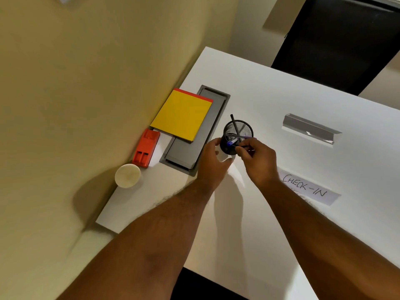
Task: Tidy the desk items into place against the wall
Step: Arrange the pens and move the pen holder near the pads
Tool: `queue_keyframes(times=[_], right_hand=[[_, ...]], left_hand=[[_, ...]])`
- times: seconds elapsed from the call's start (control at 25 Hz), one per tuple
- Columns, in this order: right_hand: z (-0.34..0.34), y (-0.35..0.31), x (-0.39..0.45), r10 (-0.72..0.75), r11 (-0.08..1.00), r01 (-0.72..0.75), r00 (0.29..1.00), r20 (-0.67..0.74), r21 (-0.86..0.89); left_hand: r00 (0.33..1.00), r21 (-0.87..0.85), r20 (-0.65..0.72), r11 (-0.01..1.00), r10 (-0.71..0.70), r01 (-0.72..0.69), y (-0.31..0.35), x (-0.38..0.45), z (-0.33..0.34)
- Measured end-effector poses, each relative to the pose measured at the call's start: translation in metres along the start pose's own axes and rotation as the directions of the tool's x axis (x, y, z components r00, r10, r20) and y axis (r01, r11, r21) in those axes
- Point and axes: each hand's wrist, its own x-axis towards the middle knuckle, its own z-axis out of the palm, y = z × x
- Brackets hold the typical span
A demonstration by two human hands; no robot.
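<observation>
A black mesh pen cup (238, 135) stands on the white desk (281, 94) with pens inside it. My left hand (213, 161) grips the cup's near left side. My right hand (258, 161) pinches a blue-capped pen (232, 142) lying across the cup's rim. Against the wall lie a yellow notepad with a red top edge (183, 114), an orange stapler (146, 148) and a cream paper cup (127, 176).
A grey cable tray cover (195, 146) is set into the desk, partly under the notepad. A clear acrylic sign holder (311, 128) lies at the right, and a paper strip reading CHECK-IN (307, 188) lies near my right wrist. A dark chair (337, 40) stands beyond the desk.
</observation>
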Motion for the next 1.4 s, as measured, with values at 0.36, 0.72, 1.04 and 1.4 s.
queue_keyframes(times=[0.36,0.72,1.04,1.4], right_hand=[[0.036,-0.033,-0.009,-0.131,0.991,0.135,0.967,0.220,-0.002],[0.094,-0.066,-0.027,-0.144,0.987,0.160,0.937,0.318,-0.026],[0.105,-0.063,-0.038,-0.094,0.990,0.128,0.923,0.373,-0.067],[0.112,-0.059,-0.035,-0.102,0.986,0.145,0.917,0.387,-0.084]], left_hand=[[0.986,-0.058,-0.162,0.997,0.041,-0.051,-0.023,0.004,-0.051],[0.989,-0.022,-0.142,0.999,0.032,-0.036,-0.051,0.016,-0.110],[0.986,-0.063,-0.165,0.998,-0.031,0.021,-0.053,0.021,-0.119],[0.982,-0.030,-0.187,0.999,-0.037,0.032,-0.051,0.025,-0.120]])
